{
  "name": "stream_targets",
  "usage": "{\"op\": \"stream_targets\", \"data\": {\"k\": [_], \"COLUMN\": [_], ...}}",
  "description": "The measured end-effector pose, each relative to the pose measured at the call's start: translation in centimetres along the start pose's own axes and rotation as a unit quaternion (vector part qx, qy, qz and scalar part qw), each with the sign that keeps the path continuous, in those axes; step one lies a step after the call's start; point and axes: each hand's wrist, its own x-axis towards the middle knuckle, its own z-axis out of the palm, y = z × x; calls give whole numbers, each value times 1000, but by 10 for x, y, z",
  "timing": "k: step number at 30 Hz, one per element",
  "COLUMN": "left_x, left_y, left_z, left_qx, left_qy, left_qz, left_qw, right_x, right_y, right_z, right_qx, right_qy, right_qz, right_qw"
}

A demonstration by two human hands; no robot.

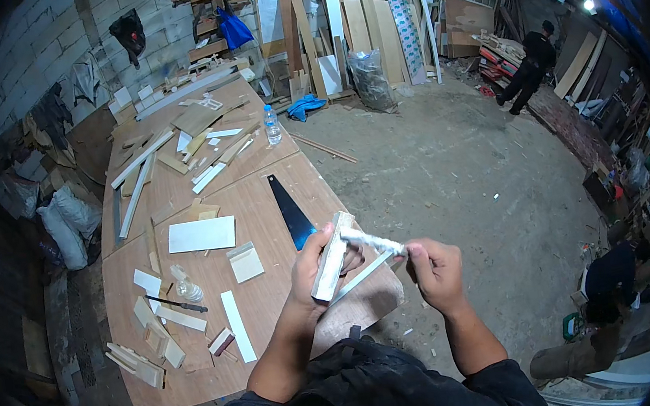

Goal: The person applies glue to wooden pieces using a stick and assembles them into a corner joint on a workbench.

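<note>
My left hand [315,271] grips a pale wooden block [331,258] with a thin white strip along its lower edge, held over the near right corner of the plywood workbench [261,202]. My right hand [435,271] pinches one end of a small white rolled piece [373,241] and presses it against the block's upper end. Both hands hover above the bench's edge, not resting on it. A black saw blade [292,210] lies on the bench just beyond my left hand.
Wood offcuts, white strips, a white panel [201,234], a small clear bottle [185,285] and a dark-handled tool [177,303] litter the bench. A water bottle [272,124] stands farther back. Boards lean on the far wall. One person [528,67] stands far right; another [611,284] crouches near right.
</note>
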Motion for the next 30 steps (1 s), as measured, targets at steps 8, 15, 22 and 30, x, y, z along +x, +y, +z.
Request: {"op": "stream_targets", "data": {"k": [8, 15, 22, 30], "left_x": [8, 24, 22, 24], "left_y": [-6, -5, -14, -5], "left_z": [33, 26, 43, 17], "left_qx": [16, -18, 19, 36], "left_qy": [226, -110, 259, -50], "left_qz": [-13, 14, -34, -3], "left_qw": [974, 994, 965, 998], "right_x": [-1, -4, 1, 4], "right_y": [9, 13, 22, 20], "right_z": [-10, -23, -20, -14], "right_qx": [-42, 45, 13, 25], "right_qy": [-8, -124, 59, -52], "right_qz": [-91, -134, -35, -122], "right_qw": [995, 982, 998, 991]}}
